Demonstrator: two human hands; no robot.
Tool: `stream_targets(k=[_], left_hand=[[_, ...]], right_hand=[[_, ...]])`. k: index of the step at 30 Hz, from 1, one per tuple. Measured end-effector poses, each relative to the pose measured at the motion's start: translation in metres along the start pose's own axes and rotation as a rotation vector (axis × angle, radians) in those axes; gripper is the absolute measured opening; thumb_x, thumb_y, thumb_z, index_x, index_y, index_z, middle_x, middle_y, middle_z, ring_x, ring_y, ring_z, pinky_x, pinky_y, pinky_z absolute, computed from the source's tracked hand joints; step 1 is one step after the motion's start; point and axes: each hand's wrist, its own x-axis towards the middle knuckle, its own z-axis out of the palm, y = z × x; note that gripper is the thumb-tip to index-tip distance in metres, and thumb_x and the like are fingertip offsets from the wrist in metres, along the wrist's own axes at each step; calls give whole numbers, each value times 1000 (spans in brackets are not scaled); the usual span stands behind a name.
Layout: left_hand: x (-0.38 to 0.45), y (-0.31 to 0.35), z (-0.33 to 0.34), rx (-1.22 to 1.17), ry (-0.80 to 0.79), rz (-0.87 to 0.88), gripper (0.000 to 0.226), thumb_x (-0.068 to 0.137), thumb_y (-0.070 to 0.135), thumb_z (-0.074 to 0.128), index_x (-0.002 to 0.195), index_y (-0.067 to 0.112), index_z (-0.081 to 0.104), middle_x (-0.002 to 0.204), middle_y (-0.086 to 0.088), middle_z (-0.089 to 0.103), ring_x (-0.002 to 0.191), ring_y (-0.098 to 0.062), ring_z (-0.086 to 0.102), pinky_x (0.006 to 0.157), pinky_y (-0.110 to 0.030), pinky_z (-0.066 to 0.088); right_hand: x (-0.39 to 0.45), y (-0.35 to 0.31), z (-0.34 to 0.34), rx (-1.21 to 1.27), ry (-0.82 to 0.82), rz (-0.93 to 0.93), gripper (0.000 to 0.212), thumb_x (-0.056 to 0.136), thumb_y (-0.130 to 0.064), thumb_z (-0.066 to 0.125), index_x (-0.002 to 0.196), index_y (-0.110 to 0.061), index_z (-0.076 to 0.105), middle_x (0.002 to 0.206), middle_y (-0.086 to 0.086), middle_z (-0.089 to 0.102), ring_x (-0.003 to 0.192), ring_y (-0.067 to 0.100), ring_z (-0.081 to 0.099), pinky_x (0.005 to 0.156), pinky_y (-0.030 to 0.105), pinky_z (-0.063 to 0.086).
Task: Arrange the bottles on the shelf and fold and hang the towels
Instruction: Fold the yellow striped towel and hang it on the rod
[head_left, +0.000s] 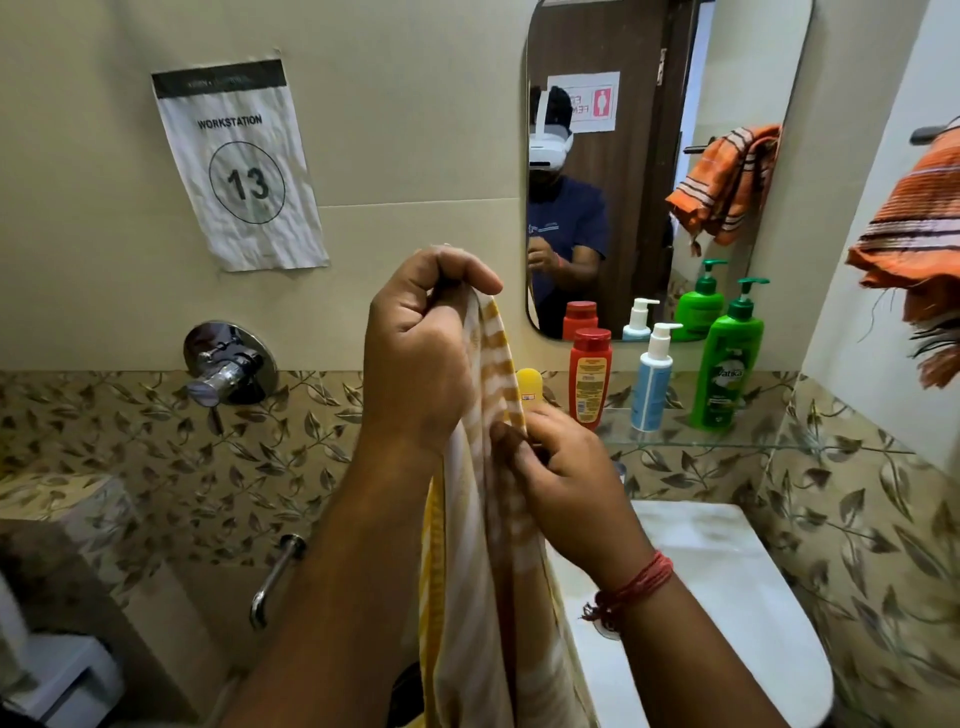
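At the centre of the frame the left hand (421, 343) grips the top edge of a yellow-and-white striped towel (478, 545), which hangs down to the bottom edge. Just below and to the right, the right hand (566, 483) pinches the towel's side fold. Right of centre, a glass shelf (737, 439) carries a red bottle (589, 376), a blue pump bottle (652, 379) and a green pump bottle (730, 364). An orange striped towel (919, 244) hangs at the right edge.

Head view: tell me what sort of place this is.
Most likely a bathroom or washroom. A wall mirror hangs above a glass shelf of toiletry bottles, a chrome tap valve is set in the tiled wall, and an orange towel hangs nearby.
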Motion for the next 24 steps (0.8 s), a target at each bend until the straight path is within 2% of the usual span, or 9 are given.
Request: stream_targets(k=[4,7,9,10,13,15,17,21,24], left_hand=[[10,-1,-10,-42,-4,8,48,74,-7,36,74,29,67,78,19,66,85,-4,61,79,-15,46],[12,-6,-20,-38,4,-24,46,78,-5,39,73,30,67,78,19,66,84,-5,61,78,-17,46],[11,-12,-24,-19,5,-46,43,81,-3,40,74,29,67,78,19,65,83,-3,61,76,-15,47],[10,-15,-25,-12,3,-54,43,83,-3,40,74,29,67,78,19,65,82,-3,61,75,-14,48],[11,-19,-28,-12,4,-61,45,85,-5,40,73,30,67,77,20,65,80,-3,61,74,-14,48],[12,-17,-28,-20,7,-43,47,83,-6,39,73,31,66,76,22,65,82,-2,61,79,-15,48],[14,-13,-27,-25,-8,-13,45,80,-5,38,75,30,66,76,22,66,84,-2,62,84,-18,49],[15,-5,-29,-32,-41,19,43,74,-4,35,76,27,65,75,21,66,85,-1,62,87,-19,51],[13,-8,-33,-41,-46,3,43,75,-3,35,76,27,65,76,20,66,85,-1,62,86,-18,51]], right_hand=[[-6,14,-11,521,-192,165,32,97,-28,52,108,-6,71,108,14,70,102,26,66,87,36,55],[-10,22,-24,584,-290,223,33,96,-26,52,109,-2,71,112,17,70,107,25,67,91,33,55],[-10,27,-37,485,-384,235,36,97,-29,52,112,-2,72,120,17,66,115,26,64,99,38,52],[-9,28,-43,395,-442,242,36,97,-32,53,113,-6,73,122,10,66,116,22,63,100,38,51],[-5,27,-46,-54,-616,200,31,98,-41,54,112,-22,75,125,-15,63,115,5,59,100,35,48],[-7,31,-32,-381,-647,94,29,100,-40,53,110,-23,75,123,-15,62,111,5,57,96,37,48],[-15,32,-9,-492,-516,10,29,99,-37,51,111,-25,74,122,-13,60,112,9,54,95,37,48],[-29,9,28,-309,-61,-80,26,91,-28,53,107,-21,72,123,-7,53,117,12,50,96,27,48],[-32,-11,47,-445,158,-193,24,94,-23,55,113,-18,69,126,2,56,116,19,53,94,30,51]])
